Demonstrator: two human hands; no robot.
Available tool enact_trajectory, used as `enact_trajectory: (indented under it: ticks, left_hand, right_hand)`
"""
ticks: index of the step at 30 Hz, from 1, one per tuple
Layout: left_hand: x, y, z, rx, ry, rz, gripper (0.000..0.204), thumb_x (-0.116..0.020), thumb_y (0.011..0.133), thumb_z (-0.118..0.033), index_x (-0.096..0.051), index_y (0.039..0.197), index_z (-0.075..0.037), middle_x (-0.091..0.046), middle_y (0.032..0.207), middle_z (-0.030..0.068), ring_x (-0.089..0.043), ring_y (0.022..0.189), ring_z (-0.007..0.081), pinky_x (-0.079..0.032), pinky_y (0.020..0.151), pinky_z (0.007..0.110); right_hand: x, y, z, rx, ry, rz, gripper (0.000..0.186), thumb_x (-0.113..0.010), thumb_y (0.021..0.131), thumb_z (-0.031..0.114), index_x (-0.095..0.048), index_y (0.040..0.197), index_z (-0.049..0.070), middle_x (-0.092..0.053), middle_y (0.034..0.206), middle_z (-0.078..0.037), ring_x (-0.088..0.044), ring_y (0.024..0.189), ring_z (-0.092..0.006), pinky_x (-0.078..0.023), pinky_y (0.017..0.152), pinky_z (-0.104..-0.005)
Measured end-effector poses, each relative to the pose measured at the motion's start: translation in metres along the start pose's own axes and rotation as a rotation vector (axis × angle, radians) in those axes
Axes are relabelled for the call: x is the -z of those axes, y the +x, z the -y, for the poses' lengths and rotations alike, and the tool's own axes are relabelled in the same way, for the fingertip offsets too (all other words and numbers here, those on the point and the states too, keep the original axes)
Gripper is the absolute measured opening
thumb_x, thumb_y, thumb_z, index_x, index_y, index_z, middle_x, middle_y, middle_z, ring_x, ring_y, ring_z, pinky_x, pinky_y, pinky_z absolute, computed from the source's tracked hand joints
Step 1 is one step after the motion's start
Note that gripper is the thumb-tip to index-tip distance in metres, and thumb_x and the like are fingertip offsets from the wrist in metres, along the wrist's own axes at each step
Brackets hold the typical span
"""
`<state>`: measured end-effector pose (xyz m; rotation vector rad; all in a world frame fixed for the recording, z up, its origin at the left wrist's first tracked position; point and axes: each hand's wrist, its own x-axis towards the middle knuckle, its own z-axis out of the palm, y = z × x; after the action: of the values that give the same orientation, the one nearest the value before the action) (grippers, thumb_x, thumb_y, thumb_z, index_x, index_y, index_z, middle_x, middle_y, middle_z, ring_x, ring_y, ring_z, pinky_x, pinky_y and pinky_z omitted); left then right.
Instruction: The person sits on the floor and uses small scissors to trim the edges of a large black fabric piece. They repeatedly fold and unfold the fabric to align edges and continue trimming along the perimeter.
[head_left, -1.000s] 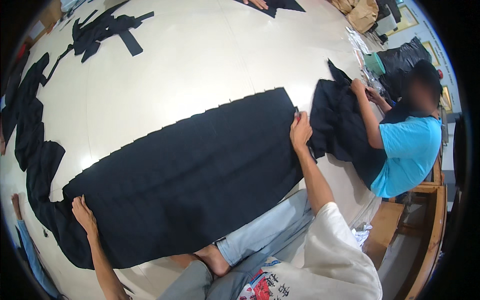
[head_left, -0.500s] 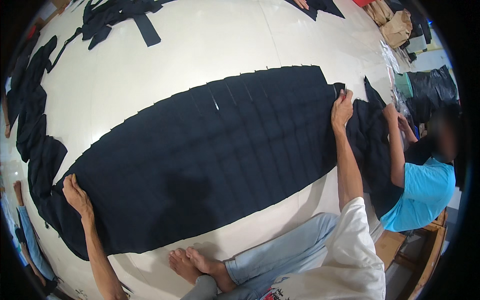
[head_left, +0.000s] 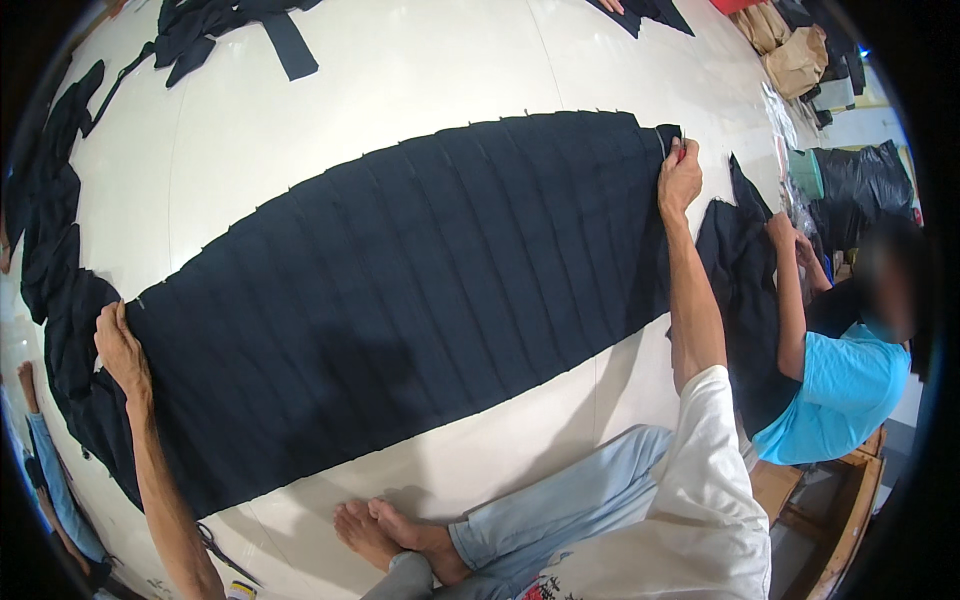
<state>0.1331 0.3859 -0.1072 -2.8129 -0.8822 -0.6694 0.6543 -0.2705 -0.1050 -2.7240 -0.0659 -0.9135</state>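
A long dark pleated fabric panel (head_left: 420, 280) lies spread over the pale floor (head_left: 400, 70). My left hand (head_left: 121, 345) is closed on its left corner, beside a long heap of crumpled black cloth (head_left: 60, 270). My right hand (head_left: 680, 175) grips the upper right corner, along with a small red object that is partly hidden by the fingers. Black scissors (head_left: 225, 555) lie below the panel at the lower left, near my left forearm.
A co-worker in a blue shirt (head_left: 830, 390) handles dark cloth at the right. Black bags (head_left: 862, 190), brown bags (head_left: 795, 62) and a wooden frame (head_left: 840, 530) line that side. Other people's limbs show at the left rim and top. More black cloth pieces (head_left: 292, 48) lie at the back.
Both my hands have moved up and away from my body, drawing the panel with them; its pleat lines show more clearly. The view has shifted, and more of my feet shows.
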Motion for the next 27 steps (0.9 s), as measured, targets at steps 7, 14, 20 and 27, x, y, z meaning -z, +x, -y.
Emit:
enact_trajectory:
  ticks: [7, 14, 20, 27]
  left_hand:
    - [-0.005, 0.013, 0.010, 0.090, -0.004, 0.015, 0.026, -0.042, 0.105, -0.024, -0.059, 0.111, -0.005, -0.062, 0.098, 0.0134, -0.057, 0.085, 0.0317, -0.042, 0.078, 0.040]
    - [-0.035, 0.003, 0.004, 0.152, -0.043, 0.154, 0.027, -0.039, 0.107, -0.026, -0.055, 0.108, -0.005, -0.061, 0.096, 0.0157, -0.054, 0.082, 0.0325, -0.041, 0.078, 0.041]
    - [-0.051, -0.005, 0.021, 0.300, -0.107, 0.165, 0.029, -0.038, 0.107, -0.027, -0.053, 0.110, -0.003, -0.061, 0.095, 0.0191, -0.054, 0.080, 0.0347, -0.043, 0.076, 0.042]
    - [-0.039, -0.017, 0.018, 0.332, -0.213, 0.058, 0.026, -0.040, 0.107, -0.025, -0.052, 0.107, -0.002, -0.058, 0.091, 0.0215, -0.057, 0.088, 0.0376, -0.045, 0.079, 0.041]
  right_hand:
    - [-0.026, 0.030, 0.026, 0.026, -0.071, 0.119, 0.026, -0.051, 0.099, 0.033, -0.059, 0.104, 0.009, -0.069, 0.082, -0.023, -0.067, 0.081, -0.0437, -0.049, 0.071, -0.0516]
    - [-0.049, 0.041, 0.041, 0.001, -0.028, 0.077, 0.027, -0.051, 0.099, 0.033, -0.056, 0.106, 0.007, -0.069, 0.084, -0.023, -0.067, 0.084, -0.0433, -0.049, 0.072, -0.0513]
    - [-0.080, 0.050, 0.058, -0.009, -0.058, 0.145, 0.031, -0.045, 0.101, 0.035, -0.053, 0.110, 0.006, -0.068, 0.084, -0.027, -0.067, 0.084, -0.0451, -0.050, 0.073, -0.0533]
    - [-0.102, 0.053, 0.074, 0.050, -0.170, 0.347, 0.035, -0.043, 0.101, 0.035, -0.054, 0.111, 0.003, -0.069, 0.091, -0.027, -0.068, 0.090, -0.0437, -0.050, 0.079, -0.0542]
